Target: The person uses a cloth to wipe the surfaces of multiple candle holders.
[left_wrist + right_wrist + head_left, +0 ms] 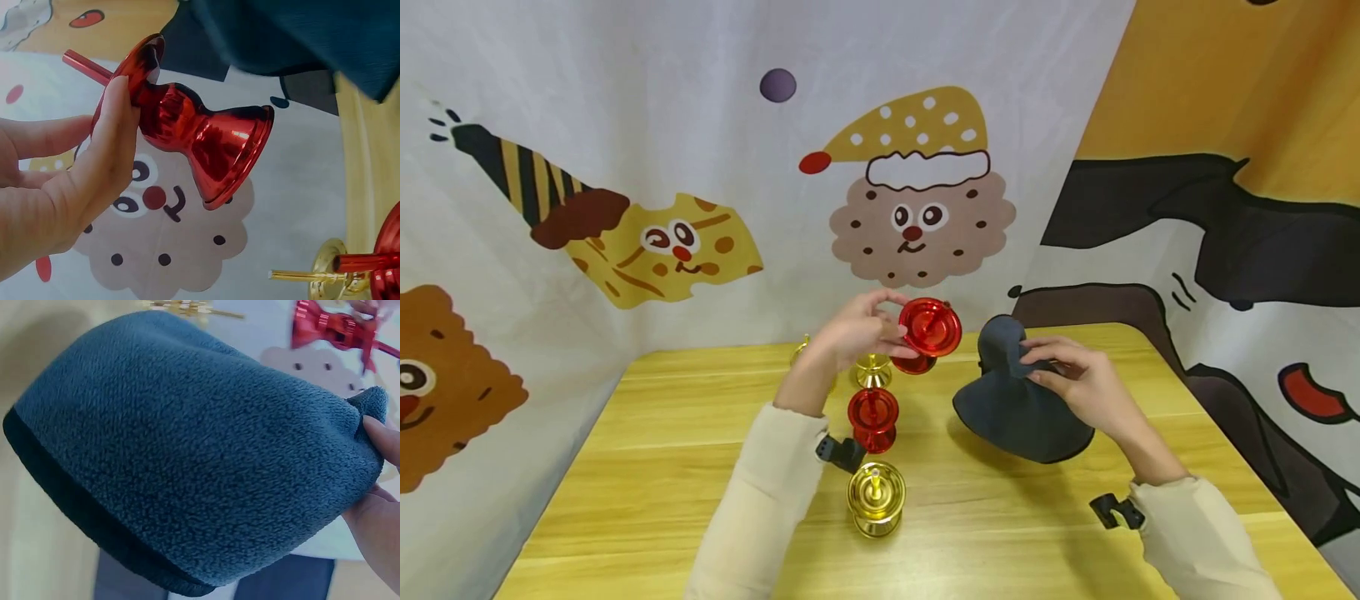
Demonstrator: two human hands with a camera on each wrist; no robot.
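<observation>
My left hand [861,332] pinches a shiny red candle holder [931,327] by the rim of its dish, lifted above the table. In the left wrist view that candle holder [228,147] is tilted on its side, its thin centre stem pointing left and its flared base to the right. To the right, my right hand [1078,379] grips a bunched end of a dark blue plush cloth [1015,412], which hangs folded and flares out below the fingers. The right wrist view shows the cloth's [187,456] fuzzy face and dark hemmed edge, apart from the red holder.
On the wooden table [662,467], a second red candle holder [874,417] stands behind a gold one [876,500]. Another gold holder [874,372] is farther back, with more gold partly hidden behind the left wrist. A cartoon-printed curtain [715,67] hangs behind the table.
</observation>
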